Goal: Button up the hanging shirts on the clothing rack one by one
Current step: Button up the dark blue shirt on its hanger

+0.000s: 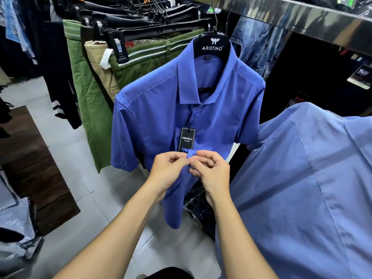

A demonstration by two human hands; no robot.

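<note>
Closest, both hands working at mid-chest of the blue short-sleeved shirt (pixel 161 109): left hand (pixel 168 171) and right hand (pixel 211 174) with fingertips pinched together on a small fold of the placket edge (pixel 190 153), remaining fingers curled. Button itself hidden between the fingertips; cannot tell whether through its hole. Just above the fingers, a black Forever 21 swing tag (pixel 187 138) dangling on its string. Farther up, the collar around a black Aristino hanger (pixel 212 45) hooked to the chrome rail (pixel 291 15). Judged light, thin, limp cloth, prone to slipping and twisting; best pinched right at the placket beside each button. Left of the fingers and beyond, green trousers (pixel 88 101).
</note>
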